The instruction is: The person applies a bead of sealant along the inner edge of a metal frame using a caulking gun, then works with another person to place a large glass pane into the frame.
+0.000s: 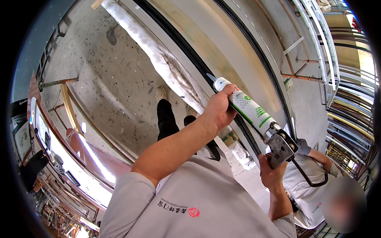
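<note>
A caulking gun (281, 147) loaded with a white-and-green sealant cartridge (249, 106) lies slantwise in front of me. My left hand (220, 108) is wrapped round the cartridge near its front end. My right hand (273, 171) grips the gun at its handle, partly hidden by the metal body. A bent metal rod (307, 177) sticks out at the back. The cartridge's pale nozzle (210, 76) points at the black strip (184, 47) along the near side of a long pale frame with a glossy panel (234, 51). Whether the tip touches the strip I cannot tell.
A co-worker's gloved hand (303, 146) rests by the frame's far side at right. White wrapping (147, 43) runs along the near edge. Racks of long profiles (351, 119) stand at right. A reddish-brown bench (95, 158) is at left, above the stained concrete floor (115, 79).
</note>
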`<state>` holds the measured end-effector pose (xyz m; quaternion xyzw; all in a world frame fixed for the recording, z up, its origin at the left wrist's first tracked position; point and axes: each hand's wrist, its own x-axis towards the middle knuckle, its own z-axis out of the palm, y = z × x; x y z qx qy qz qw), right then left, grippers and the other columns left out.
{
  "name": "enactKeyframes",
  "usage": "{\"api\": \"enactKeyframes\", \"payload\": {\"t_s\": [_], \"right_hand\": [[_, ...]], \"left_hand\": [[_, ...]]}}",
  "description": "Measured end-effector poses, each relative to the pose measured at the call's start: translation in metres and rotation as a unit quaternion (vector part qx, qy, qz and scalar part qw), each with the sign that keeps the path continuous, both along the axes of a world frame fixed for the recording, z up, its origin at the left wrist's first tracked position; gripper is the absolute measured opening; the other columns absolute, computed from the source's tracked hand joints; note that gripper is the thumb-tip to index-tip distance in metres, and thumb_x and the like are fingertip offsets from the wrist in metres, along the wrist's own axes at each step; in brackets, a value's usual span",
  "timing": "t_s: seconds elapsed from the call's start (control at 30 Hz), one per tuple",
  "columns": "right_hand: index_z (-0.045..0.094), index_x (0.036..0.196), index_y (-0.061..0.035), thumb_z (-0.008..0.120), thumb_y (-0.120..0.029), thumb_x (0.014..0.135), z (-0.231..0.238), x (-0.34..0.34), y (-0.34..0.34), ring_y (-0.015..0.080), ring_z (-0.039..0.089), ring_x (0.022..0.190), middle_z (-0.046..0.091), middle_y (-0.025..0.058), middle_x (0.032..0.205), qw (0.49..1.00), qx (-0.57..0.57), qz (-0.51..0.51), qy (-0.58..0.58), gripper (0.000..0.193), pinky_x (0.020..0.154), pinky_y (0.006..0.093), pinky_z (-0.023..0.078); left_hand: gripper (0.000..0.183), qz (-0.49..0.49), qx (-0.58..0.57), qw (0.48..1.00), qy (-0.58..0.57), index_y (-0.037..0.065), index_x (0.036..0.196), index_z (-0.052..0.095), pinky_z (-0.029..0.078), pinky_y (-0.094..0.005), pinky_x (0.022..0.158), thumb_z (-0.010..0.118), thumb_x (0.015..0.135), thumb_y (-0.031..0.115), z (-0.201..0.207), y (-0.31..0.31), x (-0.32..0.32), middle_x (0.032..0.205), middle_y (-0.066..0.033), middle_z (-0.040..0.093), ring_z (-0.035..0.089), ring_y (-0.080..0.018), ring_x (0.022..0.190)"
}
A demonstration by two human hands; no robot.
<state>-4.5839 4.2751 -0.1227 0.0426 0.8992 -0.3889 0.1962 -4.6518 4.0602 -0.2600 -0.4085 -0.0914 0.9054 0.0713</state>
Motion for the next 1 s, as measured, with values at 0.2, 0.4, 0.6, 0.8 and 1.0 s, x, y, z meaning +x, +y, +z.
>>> {"api": "enactKeyframes", "payload": {"t_s": [0.2, 0.4, 0.6, 0.8, 1.0], "right_hand": [[0.051, 0.067, -0.0060, 0.064, 0.000, 0.087, 0.004, 0.005, 0.022, 0.0065, 0.045, 0.039, 0.050, -0.0018, 0.052, 1.000, 0.004, 0.011, -0.009, 0.025, 0.036, 0.0241, 0.034], [0.056, 0.100, 0.0031, 0.055, 0.006, 0.088, 0.013, -0.002, 0.027, 0.0169, 0.063, 0.079, 0.063, 0.0101, 0.088, 0.984, -0.125, 0.101, -0.078, 0.012, 0.071, 0.0323, 0.053], [0.057, 0.110, 0.0060, 0.055, 0.009, 0.085, 0.005, -0.005, 0.029, 0.0225, 0.064, 0.094, 0.065, 0.0135, 0.099, 0.968, -0.188, 0.151, -0.069, 0.025, 0.085, 0.0372, 0.052], [0.060, 0.102, 0.0049, 0.058, 0.009, 0.085, -0.002, 0.002, 0.032, 0.0191, 0.064, 0.085, 0.067, 0.0123, 0.092, 0.971, -0.221, 0.059, -0.074, 0.018, 0.078, 0.0326, 0.053], [0.059, 0.106, 0.0048, 0.057, 0.009, 0.086, -0.004, -0.007, 0.042, 0.0167, 0.063, 0.083, 0.066, 0.0112, 0.092, 0.973, -0.167, 0.150, -0.046, 0.021, 0.075, 0.0279, 0.051]], "left_hand": [[0.012, 0.005, 0.015, 1.000, -0.012, 0.002, 0.101, 0.056, 0.058, -0.0398, 0.080, 0.061, 0.096, 0.012, -0.002, 0.022, 0.008, 0.092, -0.0057, 0.061, 0.064, -0.0207, 0.083], [0.012, 0.011, 0.011, 1.000, 0.003, 0.003, 0.101, 0.056, 0.057, -0.0384, 0.079, 0.061, 0.096, 0.012, -0.009, 0.033, 0.013, 0.092, -0.0054, 0.061, 0.064, -0.0197, 0.083], [0.015, -0.001, -0.010, 1.000, 0.012, 0.006, 0.104, 0.054, 0.054, -0.0407, 0.088, 0.059, 0.097, 0.018, -0.012, 0.035, 0.015, 0.093, -0.0054, 0.062, 0.064, -0.0209, 0.086], [0.015, -0.001, -0.041, 0.999, 0.004, 0.005, 0.104, 0.055, 0.054, -0.0408, 0.088, 0.059, 0.097, 0.017, -0.014, 0.038, 0.014, 0.093, -0.0059, 0.062, 0.064, -0.0212, 0.087], [0.014, 0.009, -0.047, 0.999, 0.006, 0.005, 0.103, 0.055, 0.055, -0.0405, 0.088, 0.059, 0.097, 0.017, -0.012, 0.040, 0.012, 0.094, -0.0057, 0.062, 0.064, -0.0218, 0.087]]}}
